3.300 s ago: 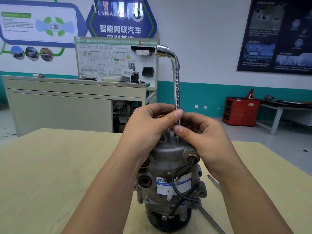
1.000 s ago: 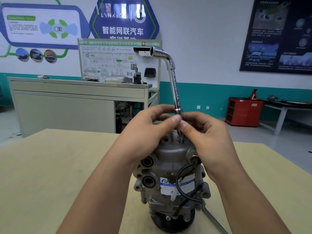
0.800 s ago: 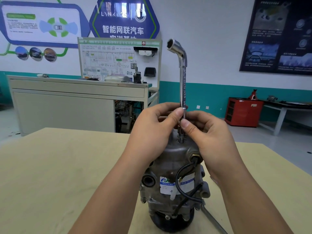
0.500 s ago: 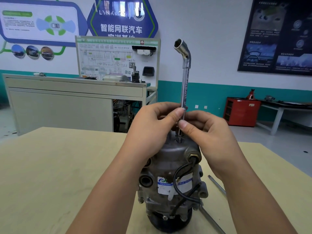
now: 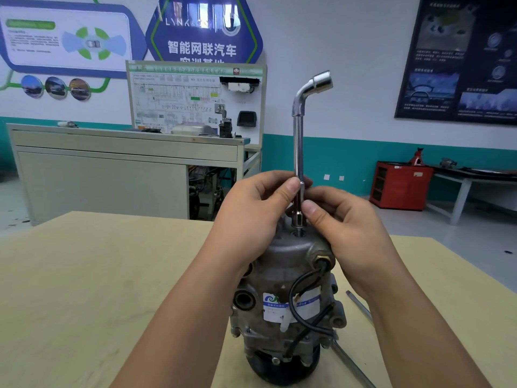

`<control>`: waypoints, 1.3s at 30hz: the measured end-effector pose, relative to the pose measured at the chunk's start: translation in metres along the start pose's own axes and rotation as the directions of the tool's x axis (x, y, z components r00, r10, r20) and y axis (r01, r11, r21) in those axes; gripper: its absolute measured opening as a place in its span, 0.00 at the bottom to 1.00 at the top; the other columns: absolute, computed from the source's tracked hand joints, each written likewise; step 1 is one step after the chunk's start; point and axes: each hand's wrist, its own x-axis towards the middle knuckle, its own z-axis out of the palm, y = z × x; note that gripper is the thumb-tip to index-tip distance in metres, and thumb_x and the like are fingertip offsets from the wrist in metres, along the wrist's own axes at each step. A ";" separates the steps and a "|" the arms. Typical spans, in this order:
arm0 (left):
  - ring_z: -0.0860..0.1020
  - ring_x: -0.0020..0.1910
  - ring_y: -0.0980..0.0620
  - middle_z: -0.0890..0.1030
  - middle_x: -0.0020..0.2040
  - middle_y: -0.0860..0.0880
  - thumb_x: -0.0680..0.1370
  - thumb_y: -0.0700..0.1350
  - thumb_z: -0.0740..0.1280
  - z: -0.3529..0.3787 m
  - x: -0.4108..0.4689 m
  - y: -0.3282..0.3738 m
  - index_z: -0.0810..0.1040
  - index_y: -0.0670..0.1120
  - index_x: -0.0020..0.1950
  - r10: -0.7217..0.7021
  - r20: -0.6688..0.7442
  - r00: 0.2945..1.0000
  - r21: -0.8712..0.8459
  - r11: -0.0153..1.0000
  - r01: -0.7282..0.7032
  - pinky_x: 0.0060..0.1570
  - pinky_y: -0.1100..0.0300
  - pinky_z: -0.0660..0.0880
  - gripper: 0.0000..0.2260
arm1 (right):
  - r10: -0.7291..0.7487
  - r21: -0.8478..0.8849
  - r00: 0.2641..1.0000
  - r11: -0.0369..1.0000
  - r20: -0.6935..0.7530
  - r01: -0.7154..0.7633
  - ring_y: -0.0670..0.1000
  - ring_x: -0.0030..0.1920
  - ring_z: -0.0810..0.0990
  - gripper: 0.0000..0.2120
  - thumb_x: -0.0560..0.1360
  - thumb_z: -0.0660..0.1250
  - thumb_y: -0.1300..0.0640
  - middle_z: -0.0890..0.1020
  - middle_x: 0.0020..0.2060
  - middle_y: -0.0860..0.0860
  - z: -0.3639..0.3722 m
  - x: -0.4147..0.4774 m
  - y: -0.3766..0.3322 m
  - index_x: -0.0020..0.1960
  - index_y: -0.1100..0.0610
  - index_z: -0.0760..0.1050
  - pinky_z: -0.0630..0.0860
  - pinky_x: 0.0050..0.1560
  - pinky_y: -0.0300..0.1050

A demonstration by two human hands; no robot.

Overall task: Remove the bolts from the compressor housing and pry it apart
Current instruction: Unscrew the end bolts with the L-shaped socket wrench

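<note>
Stands on end near the front middle of the pale wooden worktop (image 5: 84, 289): a grey cast compressor housing (image 5: 288, 289), domed end up, dark pulley end down. Wears a white and blue label on its front, crossed by a looping black cable (image 5: 296, 298) that enters a brass-coloured fitting near the top right. Shows a round port on the left flank.

Rises upright from a hole in the domed top: a chromed L-shaped socket wrench (image 5: 298, 147), lower socket end seated over a bolt (image 5: 298, 232) whose shank shows just above the casting. Bends at the upper end toward the right, open socket facing up and right.

Left hand (image 5: 251, 217): draped over the upper left of the housing, thumb and forefinger pinched on the wrench shaft. Right hand (image 5: 344, 228): pressed against the upper right of the housing, thumb and fingers closed on the same shaft a little lower, just above the socket end. Thumbs nearly touching, one on each side of the shaft.

Lies flat on the worktop to the right of the housing, partly hidden behind it and the right forearm: a long grey metal bar (image 5: 355, 365).

Beyond the worktop: a beige cabinet (image 5: 106, 175), a red cabinet (image 5: 400, 186) by the right wall.
</note>
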 end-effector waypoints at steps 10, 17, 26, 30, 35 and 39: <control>0.82 0.42 0.59 0.85 0.41 0.54 0.77 0.46 0.68 0.000 0.001 -0.004 0.82 0.52 0.46 -0.020 -0.042 0.999 -0.041 0.999 0.018 0.45 0.66 0.77 0.04 | 0.027 0.035 0.999 0.999 0.022 -0.028 0.45 0.48 0.83 0.12 0.75 0.65 0.64 0.85 0.45 0.46 0.001 0.001 0.001 0.46 0.47 0.80 0.77 0.48 0.36; 0.82 0.38 0.62 0.84 0.38 0.55 0.71 0.46 0.74 -0.002 -0.001 -0.003 0.81 0.52 0.41 -0.021 -0.063 0.998 -0.067 0.998 0.017 0.37 0.71 0.75 0.02 | 0.014 -0.018 0.999 1.000 0.028 -0.014 0.48 0.49 0.82 0.12 0.73 0.68 0.63 0.85 0.45 0.48 0.001 -0.001 0.000 0.45 0.46 0.81 0.78 0.52 0.45; 0.82 0.42 0.61 0.85 0.40 0.55 0.75 0.47 0.70 -0.002 -0.002 0.002 0.84 0.52 0.44 -0.042 -0.044 0.998 -0.075 0.996 0.039 0.42 0.69 0.75 0.03 | 0.027 -0.029 0.999 0.999 0.035 -0.026 0.46 0.46 0.82 0.09 0.72 0.70 0.60 0.84 0.43 0.46 0.002 -0.001 -0.001 0.47 0.46 0.79 0.79 0.47 0.38; 0.81 0.37 0.63 0.85 0.38 0.55 0.74 0.46 0.72 -0.004 -0.004 0.002 0.84 0.50 0.45 -0.067 -0.047 0.997 -0.097 0.993 0.062 0.36 0.73 0.73 0.02 | 0.043 0.021 0.998 0.999 0.047 -0.044 0.45 0.49 0.82 0.10 0.74 0.66 0.62 0.85 0.46 0.46 0.000 0.000 -0.002 0.49 0.48 0.79 0.77 0.49 0.37; 0.82 0.40 0.61 0.85 0.39 0.55 0.73 0.46 0.72 -0.005 -0.003 0.003 0.84 0.51 0.44 -0.075 -0.056 0.996 -0.080 0.994 0.071 0.39 0.71 0.75 0.02 | 0.030 -0.013 0.999 0.999 0.035 -0.030 0.45 0.46 0.82 0.08 0.70 0.70 0.59 0.84 0.43 0.46 0.002 -0.001 -0.003 0.47 0.47 0.79 0.77 0.46 0.36; 0.82 0.41 0.63 0.85 0.40 0.57 0.75 0.48 0.70 -0.008 -0.005 0.004 0.84 0.53 0.46 -0.070 -0.041 0.997 0.015 0.997 0.071 0.41 0.70 0.76 0.03 | 0.050 0.067 0.999 0.996 0.005 -0.051 0.47 0.48 0.83 0.12 0.73 0.66 0.65 0.85 0.44 0.48 0.003 -0.002 -0.002 0.47 0.48 0.81 0.78 0.47 0.37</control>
